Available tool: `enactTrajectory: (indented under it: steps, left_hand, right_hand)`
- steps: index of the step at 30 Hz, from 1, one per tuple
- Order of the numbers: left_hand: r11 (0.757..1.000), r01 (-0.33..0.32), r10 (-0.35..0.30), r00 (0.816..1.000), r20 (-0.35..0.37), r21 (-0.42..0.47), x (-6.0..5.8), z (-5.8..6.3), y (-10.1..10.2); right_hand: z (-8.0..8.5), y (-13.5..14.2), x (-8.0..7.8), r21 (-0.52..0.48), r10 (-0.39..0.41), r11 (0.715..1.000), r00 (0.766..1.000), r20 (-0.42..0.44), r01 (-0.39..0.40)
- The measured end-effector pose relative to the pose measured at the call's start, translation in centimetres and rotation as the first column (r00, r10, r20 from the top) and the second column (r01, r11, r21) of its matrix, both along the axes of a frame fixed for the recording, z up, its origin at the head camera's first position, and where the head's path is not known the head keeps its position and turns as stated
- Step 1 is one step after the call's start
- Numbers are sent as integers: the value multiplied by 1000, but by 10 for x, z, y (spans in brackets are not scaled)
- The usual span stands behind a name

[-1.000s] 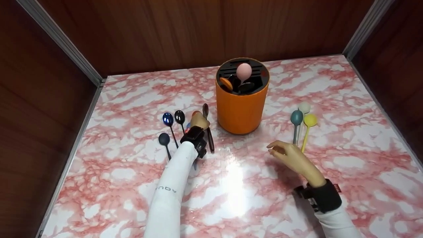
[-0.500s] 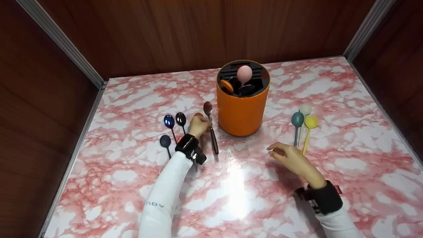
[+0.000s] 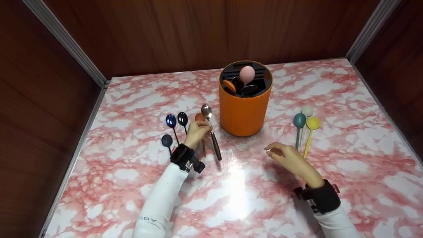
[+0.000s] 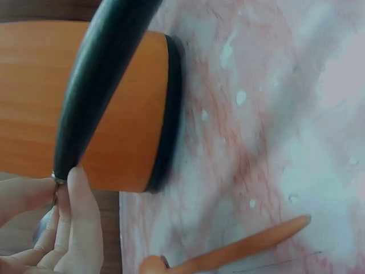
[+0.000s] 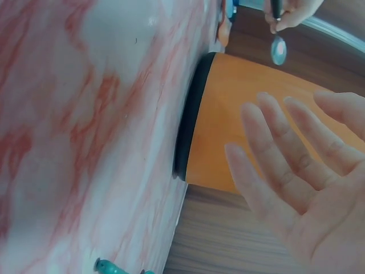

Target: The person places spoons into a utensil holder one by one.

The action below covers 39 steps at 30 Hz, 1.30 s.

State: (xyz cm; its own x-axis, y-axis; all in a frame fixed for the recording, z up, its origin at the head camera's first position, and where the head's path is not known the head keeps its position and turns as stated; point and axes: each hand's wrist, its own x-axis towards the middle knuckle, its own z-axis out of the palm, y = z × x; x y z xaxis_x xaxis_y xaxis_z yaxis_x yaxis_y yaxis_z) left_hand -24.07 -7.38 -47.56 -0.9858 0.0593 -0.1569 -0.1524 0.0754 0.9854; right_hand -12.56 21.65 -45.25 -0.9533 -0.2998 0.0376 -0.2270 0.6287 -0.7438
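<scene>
We see the left hand point(image 3: 197, 133) pinching a dark-handled spoon point(image 3: 216, 145), tilted further, seemingly free to carry; right hand point(image 3: 290, 159) empty.

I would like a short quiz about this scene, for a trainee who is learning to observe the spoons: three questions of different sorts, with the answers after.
1. Which hand holds the silver spoon with the dark handle?
2. True or false: the pink spoon stands in the orange holder.
3. Fill in the colour: near the right hand, a teal spoon, a cream spoon and a ____ one lie on the table.

Key:
1. The left hand.
2. True; its bowl shows above the rim.
3. Yellow: the yellow spoon.
</scene>
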Motion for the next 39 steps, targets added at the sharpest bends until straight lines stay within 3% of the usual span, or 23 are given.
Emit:
enactTrajectory:
  steps: [1, 3, 8, 12, 16, 23, 27, 31, 36, 39]
  left_hand:
    - [1000, -5, 5, 1000, 17, -15, 9, 13, 2]
    - [1000, 7, -8, 1000, -6, -9, 20, 26, 4]
    - [999, 26, -25, 999, -37, 31, 39, 46, 7]
    - [996, 37, -31, 997, -75, 78, 47, 47, 10]
    - [992, 60, -54, 997, -57, 114, 51, 43, 14]
    - [987, 98, -86, 992, -97, 127, 62, 39, 25]
    - [975, 122, -107, 991, -86, 187, 68, 39, 31]
    - [966, 160, -144, 985, -94, 203, 75, 44, 35]
    - [968, 189, -168, 976, -136, 167, 88, 61, 39]
    - [969, 198, -174, 972, -159, 150, 92, 64, 41]
  right_hand:
    - [0, 0, 0, -1, 5, 1000, 1000, -4, -5]
    - [1, -1, 0, -2, 7, 1000, 1000, -12, -7]
    - [2, -3, -1, -6, 14, 1000, 999, -36, -15]
    - [3, -6, -2, -17, 27, 999, 999, -26, -28]
    - [4, -10, -3, -53, 49, 997, 999, -6, -49]
    - [10, -19, -4, -101, 93, 990, 995, -20, -95]
    - [11, -24, -4, -132, 115, 984, 993, -34, -119]
    - [12, -29, -4, -188, 146, 972, 989, -2, -144]
    - [12, -35, -3, -230, 185, 958, 982, 45, -170]
    - [11, -39, -2, -242, 206, 952, 977, 59, -187]
